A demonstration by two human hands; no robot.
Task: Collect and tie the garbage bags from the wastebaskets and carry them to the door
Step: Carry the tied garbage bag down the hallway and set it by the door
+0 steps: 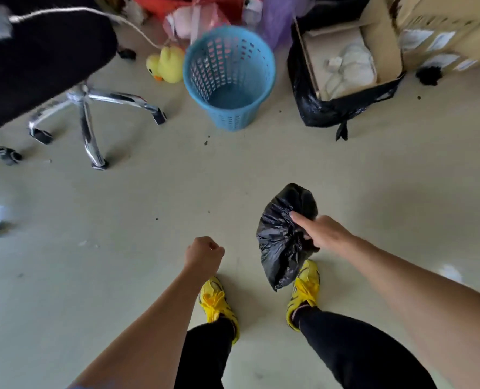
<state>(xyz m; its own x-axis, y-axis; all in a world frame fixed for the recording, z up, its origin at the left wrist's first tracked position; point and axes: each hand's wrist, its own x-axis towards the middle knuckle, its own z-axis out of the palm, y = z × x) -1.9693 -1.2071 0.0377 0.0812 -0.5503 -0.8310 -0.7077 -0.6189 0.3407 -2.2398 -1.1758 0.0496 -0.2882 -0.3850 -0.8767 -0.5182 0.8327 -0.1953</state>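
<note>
Small crumpled black plastic garbage bag (281,248), near right, hangs from the right hand (325,234) clenched on its gathered neck; left hand (203,254) an empty fist; best keep that neck cinched while carrying.

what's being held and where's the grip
The right hand holds the black garbage bag, grip around its bunched middle. The left hand, fisted, holds nothing.
</note>
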